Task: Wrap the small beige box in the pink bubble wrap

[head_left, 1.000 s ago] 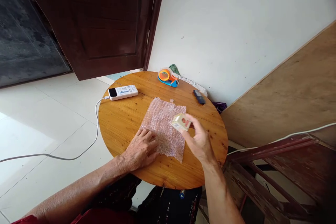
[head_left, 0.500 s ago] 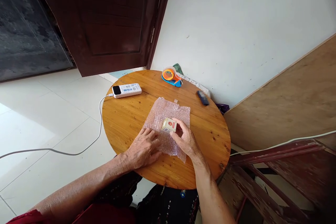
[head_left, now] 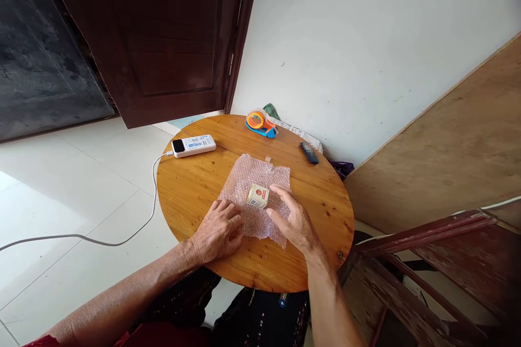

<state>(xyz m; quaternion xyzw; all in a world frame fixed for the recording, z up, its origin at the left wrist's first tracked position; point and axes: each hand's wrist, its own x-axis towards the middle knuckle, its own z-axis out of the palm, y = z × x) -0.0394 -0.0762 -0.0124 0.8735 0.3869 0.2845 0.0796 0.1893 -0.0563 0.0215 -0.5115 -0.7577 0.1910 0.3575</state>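
Observation:
A small cream box (head_left: 258, 196) with a red emblem rests on a sheet of bubble wrap (head_left: 240, 179) on the round wooden table. Just right of the box is my right hand (head_left: 296, 223), thumb and fingers apart with nothing between them. My left hand (head_left: 220, 229) lies palm down over the wrap's near left edge, its fingers loosely bent and the thumb apart from them. Its palm side is hidden.
A power bank (head_left: 194, 146) with a plugged-in cable (head_left: 153, 184) lies at the table's left edge. Toward the back are an orange and blue tape dispenser (head_left: 261, 123) and a blurred dark object (head_left: 309, 153). A wall (head_left: 345, 38) stands behind the table (head_left: 321, 195).
My right hand has let go of the box and drawn back to the right. The box stays on the bubble wrap, and my left hand has hardly moved. The camera view has shifted slightly.

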